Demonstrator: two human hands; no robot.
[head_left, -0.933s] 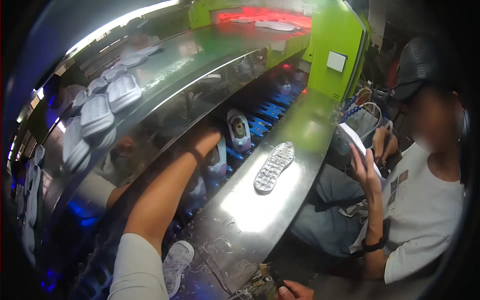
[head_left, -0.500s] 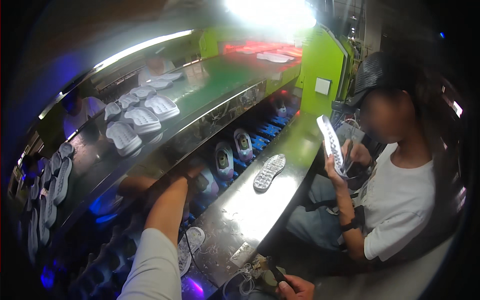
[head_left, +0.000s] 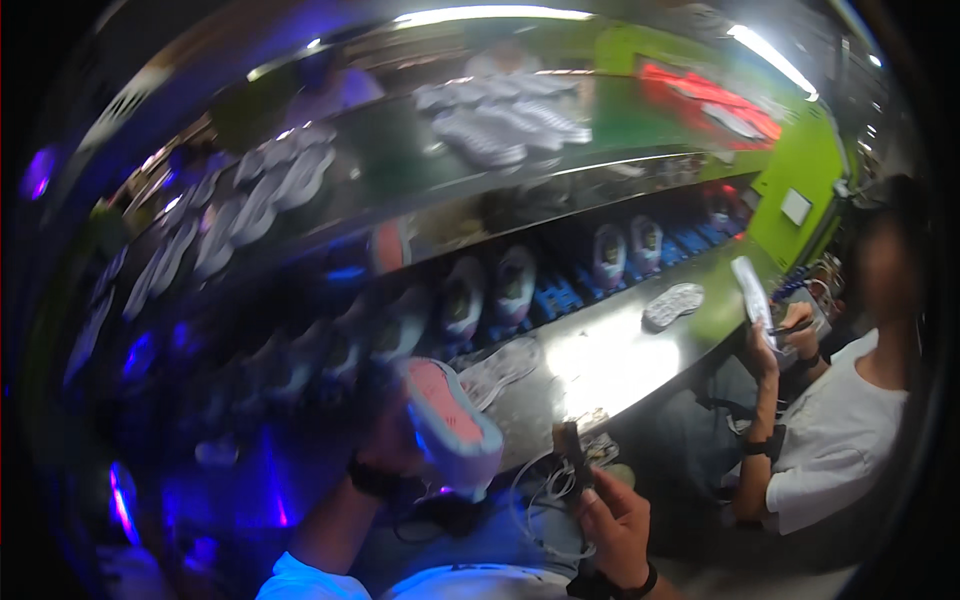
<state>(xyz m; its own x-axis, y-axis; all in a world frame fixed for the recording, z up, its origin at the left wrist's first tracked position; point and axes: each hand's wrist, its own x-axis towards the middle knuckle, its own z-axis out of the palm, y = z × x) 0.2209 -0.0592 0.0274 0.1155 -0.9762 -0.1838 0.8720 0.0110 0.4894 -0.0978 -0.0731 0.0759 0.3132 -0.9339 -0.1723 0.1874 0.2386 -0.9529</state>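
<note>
A lasted shoe upper (head_left: 450, 410), pale at the sides with a pinkish bottom facing up, is tilted in front of me. My left hand (head_left: 392, 432), dark and blurred, is closed round its left side. Between the fingers of my right hand (head_left: 615, 515) is a dark-handled brush (head_left: 570, 448), its head pointing up and away, apart from the shoe. Just behind the shoe, a white sole (head_left: 500, 370) lies on the near metal ledge. Motion blur hides the left fingers' detail.
A row of lasted shoes (head_left: 515, 285) stands on a blue-slatted conveyor (head_left: 557, 297). Soles (head_left: 480, 138) rest on the upper belt. Another sole (head_left: 674, 304) lies further right on the ledge. At right, a co-worker (head_left: 840, 420) holds a sole and a thin tool. White cord (head_left: 540, 500) loops by my right hand.
My left hand has drawn back from the conveyor toward me and now holds a lasted shoe upper. The brush has come up into fuller view. My view has swung left.
</note>
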